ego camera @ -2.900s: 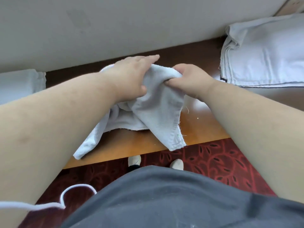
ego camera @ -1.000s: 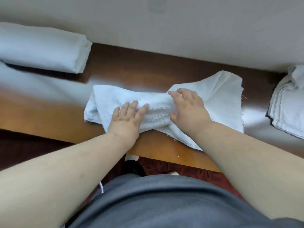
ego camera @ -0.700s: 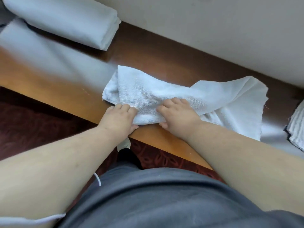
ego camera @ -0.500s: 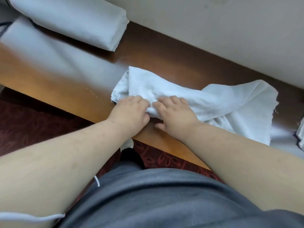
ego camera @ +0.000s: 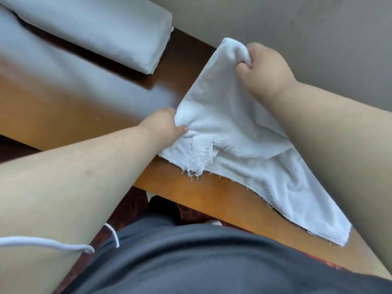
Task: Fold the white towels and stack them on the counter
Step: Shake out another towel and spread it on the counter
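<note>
A white towel [ego camera: 229,128] with a frayed edge lies partly on the wooden counter [ego camera: 84,107], one end trailing over the front edge at the lower right. My right hand [ego camera: 265,68] grips one end of it and holds that end raised near the wall. My left hand [ego camera: 163,124] pinches the towel's left side low over the counter. A neatly folded white towel [ego camera: 101,30] rests at the back left of the counter.
A plain wall [ego camera: 297,28] runs along the back of the counter. Below the front edge are dark red patterned carpet [ego camera: 131,206] and my grey clothing. A white cord [ego camera: 53,245] hangs across my left forearm.
Both hands were pressing the towel flat on the counter side by side. Now my right hand has lifted one end up toward the wall and my left hand grips the other side.
</note>
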